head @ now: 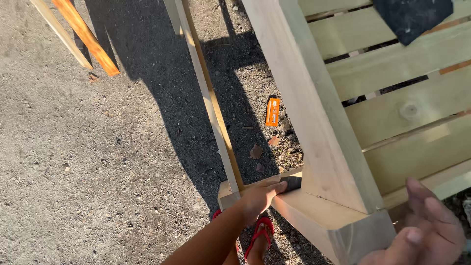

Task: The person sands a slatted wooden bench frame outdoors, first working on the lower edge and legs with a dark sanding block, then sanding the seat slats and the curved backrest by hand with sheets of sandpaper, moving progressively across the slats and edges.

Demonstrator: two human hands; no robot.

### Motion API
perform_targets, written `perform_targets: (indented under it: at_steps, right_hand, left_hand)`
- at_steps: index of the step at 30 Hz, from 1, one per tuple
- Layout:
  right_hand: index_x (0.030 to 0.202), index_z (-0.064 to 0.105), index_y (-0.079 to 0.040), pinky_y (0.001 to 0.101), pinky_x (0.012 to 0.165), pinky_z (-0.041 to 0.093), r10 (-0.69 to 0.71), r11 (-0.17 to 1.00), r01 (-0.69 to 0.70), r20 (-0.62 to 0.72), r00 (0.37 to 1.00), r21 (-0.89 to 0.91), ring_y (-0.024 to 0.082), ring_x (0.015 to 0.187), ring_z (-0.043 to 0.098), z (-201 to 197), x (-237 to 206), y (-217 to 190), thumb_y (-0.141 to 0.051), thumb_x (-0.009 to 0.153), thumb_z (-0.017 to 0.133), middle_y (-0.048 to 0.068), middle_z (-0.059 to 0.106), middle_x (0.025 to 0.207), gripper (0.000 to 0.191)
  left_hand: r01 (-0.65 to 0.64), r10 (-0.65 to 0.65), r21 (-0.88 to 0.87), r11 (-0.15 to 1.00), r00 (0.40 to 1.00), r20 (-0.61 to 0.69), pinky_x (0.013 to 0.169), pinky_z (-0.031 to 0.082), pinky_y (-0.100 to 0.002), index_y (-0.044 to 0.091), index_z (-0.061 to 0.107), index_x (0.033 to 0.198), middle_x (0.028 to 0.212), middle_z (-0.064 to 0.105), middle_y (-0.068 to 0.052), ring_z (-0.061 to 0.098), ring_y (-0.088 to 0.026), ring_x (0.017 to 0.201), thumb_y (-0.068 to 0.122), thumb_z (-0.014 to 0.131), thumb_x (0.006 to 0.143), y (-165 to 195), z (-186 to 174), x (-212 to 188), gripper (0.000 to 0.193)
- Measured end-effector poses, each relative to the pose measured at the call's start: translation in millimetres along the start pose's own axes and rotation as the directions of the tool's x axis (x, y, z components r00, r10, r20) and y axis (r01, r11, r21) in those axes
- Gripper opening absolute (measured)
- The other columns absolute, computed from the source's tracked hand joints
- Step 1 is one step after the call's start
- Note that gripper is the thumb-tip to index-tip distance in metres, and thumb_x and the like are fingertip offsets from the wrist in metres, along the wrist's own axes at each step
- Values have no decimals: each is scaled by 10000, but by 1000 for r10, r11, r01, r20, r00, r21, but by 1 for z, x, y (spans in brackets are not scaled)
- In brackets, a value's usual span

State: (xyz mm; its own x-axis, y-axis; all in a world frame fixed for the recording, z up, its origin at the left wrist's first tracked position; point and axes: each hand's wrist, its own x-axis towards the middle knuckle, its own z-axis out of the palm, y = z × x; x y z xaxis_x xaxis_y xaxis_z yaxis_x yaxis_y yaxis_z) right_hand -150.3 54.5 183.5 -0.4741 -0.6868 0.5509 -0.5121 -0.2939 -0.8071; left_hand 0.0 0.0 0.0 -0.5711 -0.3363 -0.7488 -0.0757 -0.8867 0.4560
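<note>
My left hand [262, 196] reaches across a low pale wooden rail [314, 211] and presses a small dark piece of sandpaper [293, 183] against it, fingers flat on top. The rail meets a thick pale beam [314, 98] of a slatted wooden frame [407, 108]. My right hand [427, 230] hovers at the lower right beside the beam's corner, fingers loosely apart and holding nothing.
A larger dark sandpaper sheet [412, 17] lies on the slats at the top right. A thin wooden strip [211, 98] runs up from the rail. An orange tag [273, 112] lies on gravel. An orange stick [86, 37] leans at the top left. My red sandal [260, 235] shows below.
</note>
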Motion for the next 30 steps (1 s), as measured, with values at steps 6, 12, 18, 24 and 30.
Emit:
perform_targets:
  at_steps: [6,12,18,24,30]
  right_hand:
    - [1545,252,76,473,1303,246,175,985,-173,88,981,-25,355,1500,337,-1,-24,-17,-395,1153,435,276,337,1595,639]
    - [1657,80,27,466,1328,54,117,981,-84,189,975,-173,385,1643,-48,-11,-50,-33,-682,1010,431,268,-72,1736,1022]
    - [1656,162,-47,545,1314,151,284,688,-393,272,920,611,336,1583,227,-51,-40,-29,-483,1063,542,189,214,1710,829]
    - [1555,371,-80,516,1200,430,606,608,-240,-248,756,757,295,1425,497,-113,-54,36,-221,1150,446,109,470,1532,435]
    - [1635,384,-198,360,886,453,966,256,-944,-82,244,206,198,1032,493,-86,-130,125,-231,1129,379,177,565,1326,508]
  left_hand:
    - [-196,205,180,964,978,-36,817,527,-335,26,720,1271,994,734,-137,648,-194,870,356,531,1039,66,-9,-127,445]
    - [-685,649,-143,714,724,-233,701,617,-301,-16,684,1173,901,750,-82,727,-137,750,279,492,1040,135,73,-216,376]
    - [-718,758,297,629,652,-30,701,494,-289,-73,713,1072,819,631,-18,540,-71,764,359,539,1104,133,205,-180,467]
    - [-543,885,815,-201,257,389,1002,492,-437,6,677,1231,1216,694,-197,645,-353,1148,259,607,1041,125,206,-171,323]
    - [-22,788,845,-534,351,506,1131,339,-543,61,692,1070,1190,685,-161,551,-371,1279,277,676,924,103,189,-159,261]
